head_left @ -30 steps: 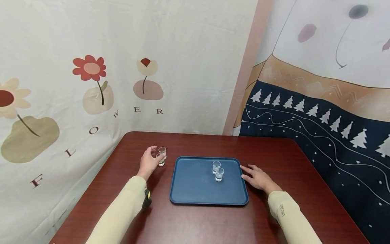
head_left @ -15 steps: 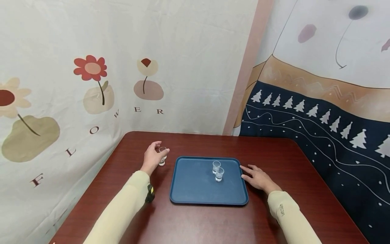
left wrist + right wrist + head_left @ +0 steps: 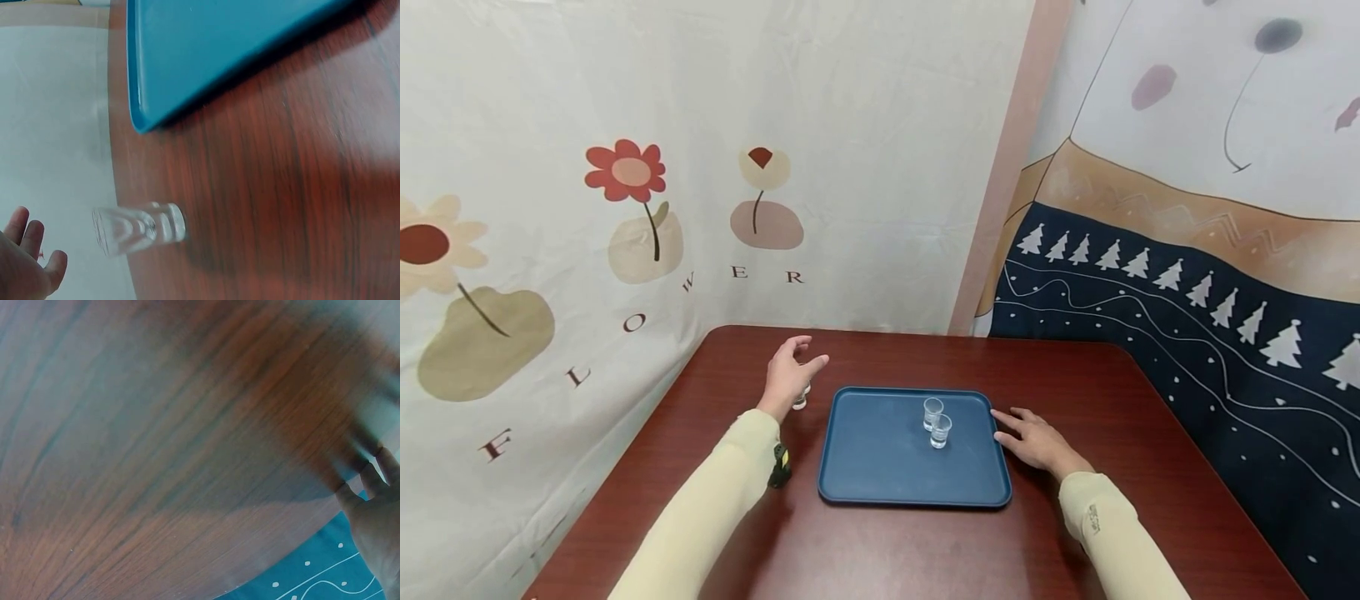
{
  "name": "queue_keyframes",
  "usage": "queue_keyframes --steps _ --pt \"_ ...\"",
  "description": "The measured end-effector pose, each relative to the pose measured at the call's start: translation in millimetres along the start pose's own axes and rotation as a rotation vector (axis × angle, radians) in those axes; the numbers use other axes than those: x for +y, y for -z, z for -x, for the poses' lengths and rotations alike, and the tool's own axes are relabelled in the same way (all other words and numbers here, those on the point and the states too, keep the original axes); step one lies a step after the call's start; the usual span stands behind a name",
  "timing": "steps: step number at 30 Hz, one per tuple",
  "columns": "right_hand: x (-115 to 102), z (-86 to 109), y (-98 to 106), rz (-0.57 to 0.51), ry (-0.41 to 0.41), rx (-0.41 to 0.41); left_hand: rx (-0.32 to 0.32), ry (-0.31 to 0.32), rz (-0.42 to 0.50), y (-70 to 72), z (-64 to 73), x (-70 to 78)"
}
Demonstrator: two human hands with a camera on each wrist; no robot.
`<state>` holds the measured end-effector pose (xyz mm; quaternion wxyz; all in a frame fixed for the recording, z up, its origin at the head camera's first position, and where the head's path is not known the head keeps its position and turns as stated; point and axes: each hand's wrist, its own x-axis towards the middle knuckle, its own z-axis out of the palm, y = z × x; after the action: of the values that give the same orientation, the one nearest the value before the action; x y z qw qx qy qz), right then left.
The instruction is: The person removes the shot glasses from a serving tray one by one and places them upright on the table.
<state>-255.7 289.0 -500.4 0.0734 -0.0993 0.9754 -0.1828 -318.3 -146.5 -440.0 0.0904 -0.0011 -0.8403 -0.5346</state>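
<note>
My left hand (image 3: 786, 379) is held above the table at the back left, thumb and fingers spread apart with nothing between them. Below and partly behind it, a clear shot glass (image 3: 800, 402) stands on the table, mostly hidden by the hand. The left wrist view shows this glass (image 3: 150, 228) upright, a gap between it and the fingers (image 3: 32, 237); another glass overlaps behind it. Two more shot glasses, a rear one (image 3: 932, 412) and a front one (image 3: 941, 433), stand close together on the blue tray (image 3: 880, 467). My right hand (image 3: 1037, 442) has its fingertips at the tray's right rim.
The dark red wooden table (image 3: 880, 550) has rounded far corners. A pale curtain (image 3: 865, 167) with flower prints hangs behind and to the left. On the right hangs a navy and white printed cloth (image 3: 1150, 375).
My left hand has moved up and right, from around the near left glass to above the glasses, and now hides most of them. The right hand, tray and tray glasses have stayed put.
</note>
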Motion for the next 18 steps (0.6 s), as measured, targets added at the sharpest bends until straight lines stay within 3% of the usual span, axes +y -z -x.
queue_keyframes --steps 9,18 --pt "2.3 -1.4 -1.0 -0.005 0.001 0.001 -0.056 -0.045 -0.017 -24.4 5.8 13.5" --pt "3.3 -2.1 -1.3 -0.002 0.006 0.001 -0.114 -0.084 0.022 -54.7 11.7 18.3"
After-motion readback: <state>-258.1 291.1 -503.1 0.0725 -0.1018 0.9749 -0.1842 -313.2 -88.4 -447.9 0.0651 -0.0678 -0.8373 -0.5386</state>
